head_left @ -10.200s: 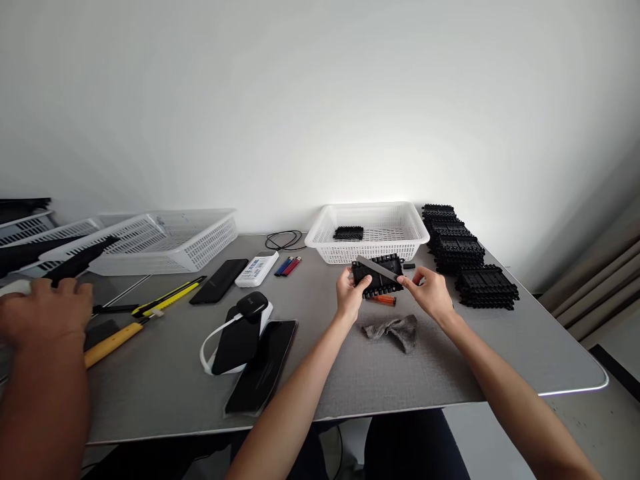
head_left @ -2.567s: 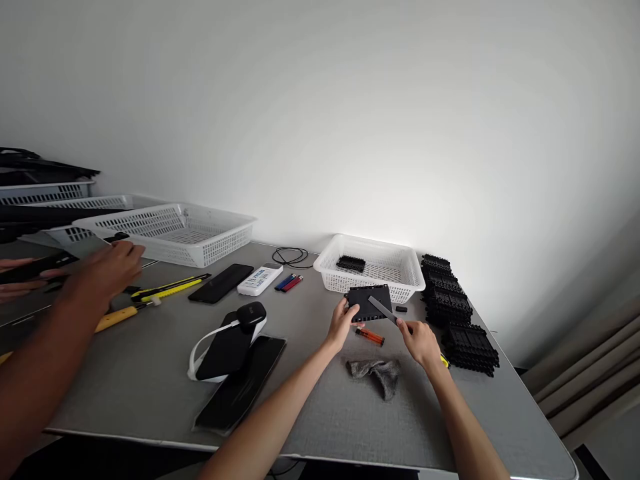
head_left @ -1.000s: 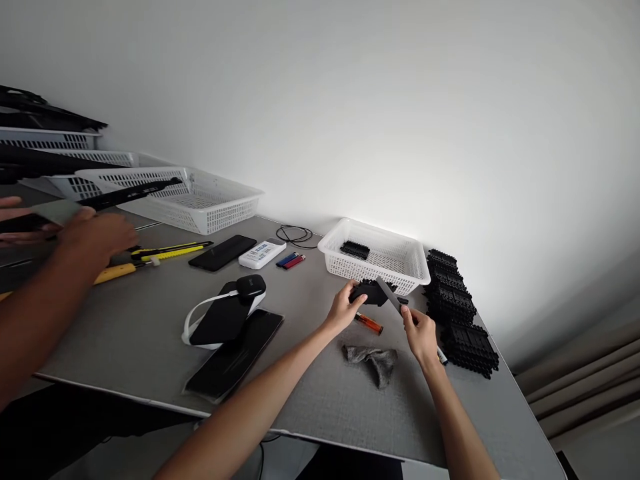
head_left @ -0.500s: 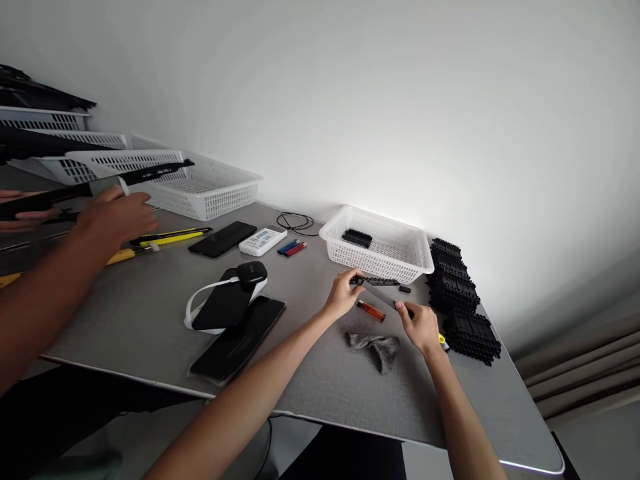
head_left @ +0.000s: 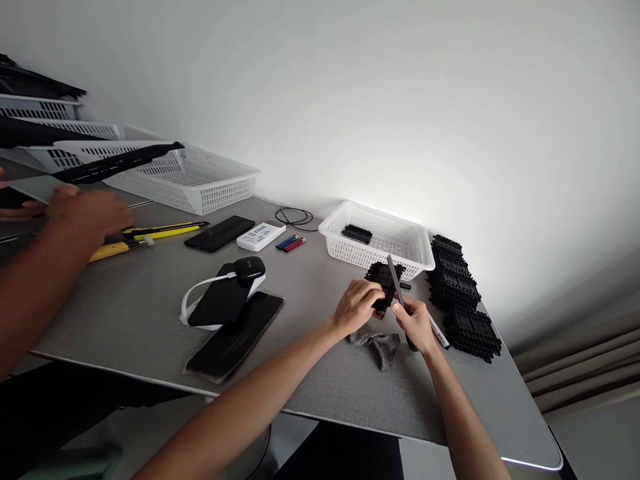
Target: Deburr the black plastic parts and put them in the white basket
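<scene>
My left hand [head_left: 356,303] is closed on a black plastic part [head_left: 383,277] with toothed edges, its broad face turned up in front of the white basket. In my right hand [head_left: 416,321] is a flat grey file [head_left: 395,275] with a dark handle, the blade pointing up and away along the part's right side. Whether blade and part touch, I cannot tell. An orange lighter [head_left: 379,314] lies beneath the part, mostly hidden. Just below sits a crumpled grey cloth [head_left: 377,347]. Beside my right wrist is a pale pen-like tool [head_left: 440,333].
A white basket [head_left: 345,251] holds a similar black part [head_left: 357,233]. Stacked black parts [head_left: 473,333] line the right table edge. Phones, a power bank [head_left: 261,235], lighters [head_left: 291,243] and knives [head_left: 173,231] lie leftward. Another person's hand [head_left: 90,213] works at far left.
The black part has turned from edge-on to face-up and come lower, covering the orange lighter. The file has swung from pointing left to pointing upward. The other person's hand has shifted left.
</scene>
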`<state>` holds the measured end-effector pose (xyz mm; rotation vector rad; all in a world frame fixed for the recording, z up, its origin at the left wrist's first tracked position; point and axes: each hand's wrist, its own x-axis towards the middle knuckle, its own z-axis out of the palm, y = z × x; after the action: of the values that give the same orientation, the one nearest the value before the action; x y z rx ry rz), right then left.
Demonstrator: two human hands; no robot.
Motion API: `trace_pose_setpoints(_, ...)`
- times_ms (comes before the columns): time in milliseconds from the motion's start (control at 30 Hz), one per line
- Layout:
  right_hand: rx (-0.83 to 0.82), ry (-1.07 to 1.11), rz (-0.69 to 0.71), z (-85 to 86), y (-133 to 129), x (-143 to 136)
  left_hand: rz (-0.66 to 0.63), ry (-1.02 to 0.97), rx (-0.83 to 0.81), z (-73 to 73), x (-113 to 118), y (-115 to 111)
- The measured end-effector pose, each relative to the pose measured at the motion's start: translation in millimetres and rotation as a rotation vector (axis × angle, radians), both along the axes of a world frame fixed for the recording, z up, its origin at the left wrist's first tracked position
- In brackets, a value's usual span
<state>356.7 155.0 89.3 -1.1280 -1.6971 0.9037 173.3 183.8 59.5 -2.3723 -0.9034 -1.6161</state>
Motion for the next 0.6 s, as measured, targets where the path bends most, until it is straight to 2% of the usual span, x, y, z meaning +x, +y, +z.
trace_pose_setpoints(100,0.012,0.005,0.024,0.3,-1.1,-1.5,-0.022,0.095,0.027,3.3,3.6,-4.3)
trace_pose_setpoints(300,0.092,-0.018,-0.160,-4.9,4.3,4.2,-0.083,0.230,-0.065,8.5,2.8,-5.4)
trace_pose_setpoints(367,0.115,-0.035,-0.199,-5.8,5.3,5.7,-0.047,0.152,-0.081,6.7,3.1,-2.4)
trace_pose_setpoints(500,0.137,-0.099,-0.194,-5.1,2.8,5.0,0.175,-0.230,-0.131,1.1,3.0,7.0)
trace_pose_setpoints(600,0.176,-0.209,-0.126,-3.6,-0.3,4.0,0.123,-0.349,-0.268,-0.8,0.6,12.2)
